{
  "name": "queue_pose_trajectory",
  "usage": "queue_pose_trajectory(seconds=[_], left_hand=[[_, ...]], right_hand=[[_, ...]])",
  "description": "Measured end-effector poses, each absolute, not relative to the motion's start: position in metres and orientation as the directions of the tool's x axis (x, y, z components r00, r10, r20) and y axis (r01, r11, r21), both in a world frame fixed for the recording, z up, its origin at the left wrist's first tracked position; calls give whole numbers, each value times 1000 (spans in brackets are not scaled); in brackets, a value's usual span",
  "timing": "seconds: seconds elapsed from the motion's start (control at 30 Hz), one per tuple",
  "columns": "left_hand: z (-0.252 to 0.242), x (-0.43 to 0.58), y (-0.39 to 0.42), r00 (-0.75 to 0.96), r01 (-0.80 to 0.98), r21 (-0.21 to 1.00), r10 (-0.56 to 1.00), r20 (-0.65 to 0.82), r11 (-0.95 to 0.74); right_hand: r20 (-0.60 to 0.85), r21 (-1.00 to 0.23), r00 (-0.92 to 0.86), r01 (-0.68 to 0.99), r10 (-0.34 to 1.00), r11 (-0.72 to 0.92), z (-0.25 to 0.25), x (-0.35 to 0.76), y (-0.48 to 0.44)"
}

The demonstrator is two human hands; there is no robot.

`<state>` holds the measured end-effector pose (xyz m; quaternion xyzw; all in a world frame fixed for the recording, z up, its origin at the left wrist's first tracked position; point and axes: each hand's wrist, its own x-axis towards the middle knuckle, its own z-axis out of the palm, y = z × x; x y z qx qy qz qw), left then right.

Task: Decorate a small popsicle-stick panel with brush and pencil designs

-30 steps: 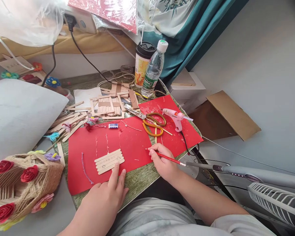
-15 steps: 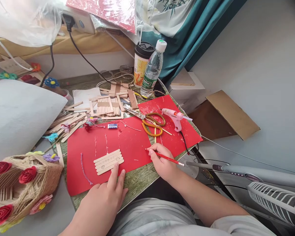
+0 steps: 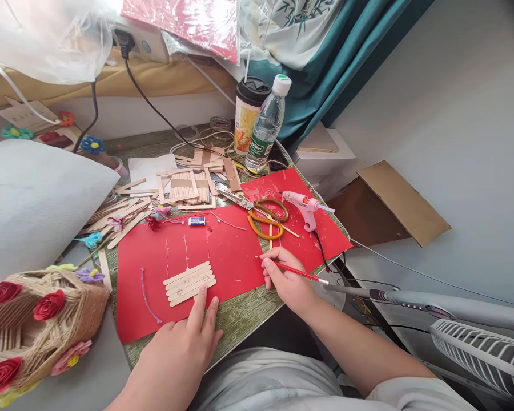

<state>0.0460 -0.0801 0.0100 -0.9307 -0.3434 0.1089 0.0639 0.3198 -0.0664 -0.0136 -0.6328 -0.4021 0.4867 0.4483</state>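
Note:
Several popsicle sticks laid side by side form a small panel (image 3: 184, 285) with pencilled stars and marks, lying on red paper (image 3: 235, 245). The index fingertip of my left hand (image 3: 188, 337) rests on the panel's lower right edge; the fingers are stretched out and hold nothing. My right hand (image 3: 286, 279) is closed around a red pencil (image 3: 300, 272), its tip pointing left over the paper, apart from the panel. A purple pipe cleaner (image 3: 145, 297) lies left of the panel. Above it sits a blue-and-white eraser (image 3: 196, 221).
Scissors (image 3: 257, 211) and a pink glue gun (image 3: 304, 205) lie on the right-hand red sheet. Behind are popsicle-stick piles (image 3: 188, 185), a water bottle (image 3: 265, 125) and a lidded cup (image 3: 248, 117). A flower-trimmed twine basket (image 3: 85, 314) stands left, a fan (image 3: 480, 348) right.
My right hand and the pencil have shifted slightly to the right, and its lower fingers show more. My left hand stays on the stick panel. The whole view has shifted slightly.

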Motion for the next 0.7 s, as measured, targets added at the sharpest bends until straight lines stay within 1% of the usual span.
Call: queue_pose_trajectory(seconds=[0.17,0.33,0.53,0.7], left_hand=[[9,45,-80,734,633,-171,656,-175,-755],[7,44,-79,757,610,-164,632,-167,-775],[9,46,-78,770,621,-174,636,-49,-764],[10,46,-78,766,629,-163,642,-35,-760]], right_hand=[[-314,-937,182,98,932,-335,-8,324,-59],[-287,-939,207,130,935,-317,-15,323,-59],[-264,-939,210,165,942,-300,-19,322,-60],[-260,-935,210,189,942,-300,-21,321,-61]])
